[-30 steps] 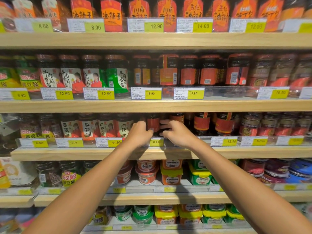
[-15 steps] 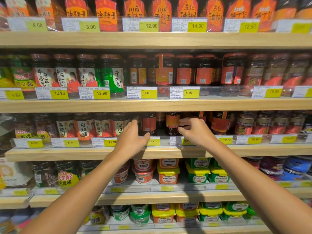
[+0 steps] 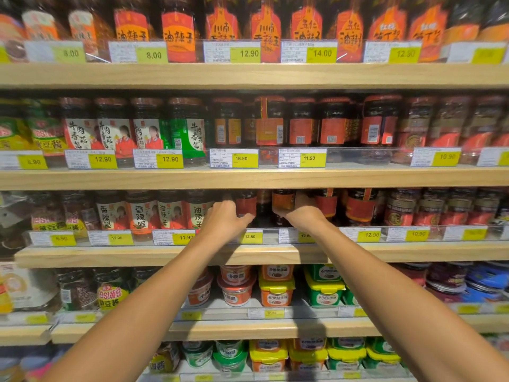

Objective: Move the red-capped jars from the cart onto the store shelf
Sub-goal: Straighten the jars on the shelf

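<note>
Both my arms reach into the third wooden shelf. My left hand is wrapped around a dark jar with a red label, thumb under the label. My right hand grips the neighbouring dark jar with an orange label from its right side. Both jars stand on the shelf behind the clear price rail. Their caps are hidden by the shelf board above. More red-labelled jars stand to the right. The cart is out of view.
White-labelled sauce jars fill the same shelf to the left. The shelf above carries red-capped jars. Below are tubs with yellow and green lids. Price tags line every shelf edge.
My left hand, open in front of the price rail half a second ago, has reached in and closed on the red-label jar. My right hand shifted left onto the orange-label jar.
</note>
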{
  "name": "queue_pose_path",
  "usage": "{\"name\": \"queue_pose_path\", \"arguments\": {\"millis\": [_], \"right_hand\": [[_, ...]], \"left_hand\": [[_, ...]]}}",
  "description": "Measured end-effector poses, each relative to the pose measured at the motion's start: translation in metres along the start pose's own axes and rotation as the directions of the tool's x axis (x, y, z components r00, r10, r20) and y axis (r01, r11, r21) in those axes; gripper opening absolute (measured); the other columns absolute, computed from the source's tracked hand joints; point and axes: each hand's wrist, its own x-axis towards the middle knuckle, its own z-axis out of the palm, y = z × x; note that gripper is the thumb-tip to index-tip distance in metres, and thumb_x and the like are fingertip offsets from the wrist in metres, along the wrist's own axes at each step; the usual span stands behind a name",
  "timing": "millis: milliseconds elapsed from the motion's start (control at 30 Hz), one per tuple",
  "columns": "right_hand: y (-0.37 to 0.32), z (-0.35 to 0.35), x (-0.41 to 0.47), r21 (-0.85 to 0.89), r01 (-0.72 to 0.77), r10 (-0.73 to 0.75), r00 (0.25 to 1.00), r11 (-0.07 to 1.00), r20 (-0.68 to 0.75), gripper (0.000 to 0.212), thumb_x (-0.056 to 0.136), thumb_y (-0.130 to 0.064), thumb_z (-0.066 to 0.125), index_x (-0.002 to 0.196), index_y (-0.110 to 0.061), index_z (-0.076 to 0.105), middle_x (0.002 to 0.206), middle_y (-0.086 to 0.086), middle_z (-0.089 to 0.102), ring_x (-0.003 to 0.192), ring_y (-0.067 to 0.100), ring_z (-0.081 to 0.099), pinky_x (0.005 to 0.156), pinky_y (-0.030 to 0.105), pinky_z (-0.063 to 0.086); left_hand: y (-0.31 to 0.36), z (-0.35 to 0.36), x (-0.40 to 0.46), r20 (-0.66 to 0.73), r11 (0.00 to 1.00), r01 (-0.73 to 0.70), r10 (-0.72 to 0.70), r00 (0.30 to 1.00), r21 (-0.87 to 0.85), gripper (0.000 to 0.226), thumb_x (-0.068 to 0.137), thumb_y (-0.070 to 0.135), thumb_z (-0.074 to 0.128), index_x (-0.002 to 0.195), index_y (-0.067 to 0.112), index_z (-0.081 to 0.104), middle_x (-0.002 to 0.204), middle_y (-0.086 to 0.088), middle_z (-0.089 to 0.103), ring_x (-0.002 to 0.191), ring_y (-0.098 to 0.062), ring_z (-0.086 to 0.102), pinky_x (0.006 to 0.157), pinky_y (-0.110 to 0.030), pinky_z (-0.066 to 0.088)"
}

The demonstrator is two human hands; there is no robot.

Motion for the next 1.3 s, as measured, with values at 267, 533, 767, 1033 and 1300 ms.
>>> {"name": "queue_pose_path", "arguments": {"millis": [267, 533, 767, 1033, 1300], "right_hand": [[0.01, -0.004, 0.001, 0.019, 0.014, -0.014, 1.0, 1.0, -0.002, 0.058, 0.094, -0.059, 0.057, 0.122, -0.009, 0.051, 0.072, 0.001, 0.043, 0.061, 0.019, 0.043, 0.05, 0.025, 0.032], [0.018, -0.012, -0.012, 0.043, 0.149, -0.147, 0.989, 0.988, -0.034, 0.04, 0.087, -0.054, 0.071, 0.085, -0.018, 0.053, 0.071, -0.002, 0.055, 0.062, 0.013, 0.05, 0.053, 0.026, 0.038], [0.018, -0.008, -0.017, 0.009, 0.207, -0.206, 0.975, 0.978, -0.09, 0.055, 0.086, -0.057, 0.071, 0.113, -0.011, 0.056, 0.1, 0.008, 0.068, 0.086, 0.025, 0.063, 0.071, 0.034, 0.05], [0.022, -0.003, -0.011, -0.051, 0.195, -0.201, 0.968, 0.979, -0.152, 0.063, 0.082, -0.064, 0.071, 0.108, -0.007, 0.062, 0.096, 0.01, 0.072, 0.087, 0.028, 0.067, 0.081, 0.045, 0.057], [0.024, -0.002, -0.012, -0.015, 0.226, -0.225, 0.959, 0.974, -0.175, 0.065, 0.082, -0.062, 0.072, 0.12, -0.012, 0.054, 0.103, 0.008, 0.069, 0.095, 0.03, 0.066, 0.079, 0.04, 0.056]], "left_hand": [[-0.004, 0.001, 0.009, -0.003, 1.0, -0.007, 0.007, 1.0, 0.027, 0.037, 0.09, 0.033, 0.067, 0.108, 0.002, 0.06, 0.098, -0.018, 0.069, 0.095, -0.038, 0.064, 0.081, -0.044, 0.054], [-0.012, 0.002, 0.017, 0.04, 1.0, -0.014, 0.014, 0.999, -0.008, 0.035, 0.092, 0.032, 0.066, 0.105, 0.0, 0.062, 0.093, -0.018, 0.069, 0.089, -0.035, 0.065, 0.078, -0.043, 0.055], [-0.021, -0.003, 0.016, 0.076, 0.997, -0.042, 0.047, 0.996, -0.071, 0.038, 0.093, 0.036, 0.067, 0.093, -0.002, 0.065, 0.068, -0.01, 0.06, 0.059, -0.023, 0.053, 0.055, -0.033, 0.038], [-0.012, 0.003, 0.01, 0.033, 0.996, -0.041, 0.044, 0.999, -0.081, 0.042, 0.088, 0.047, 0.067, 0.086, 0.005, 0.068, 0.078, -0.008, 0.067, 0.073, -0.025, 0.062, 0.065, -0.032, 0.047], [-0.006, 0.015, 0.01, -0.025, 0.998, 0.0, -0.001, 1.0, -0.061, 0.05, 0.085, 0.053, 0.07, 0.072, 0.005, 0.062, 0.075, -0.011, 0.067, 0.078, -0.031, 0.065, 0.068, -0.037, 0.051]]}}
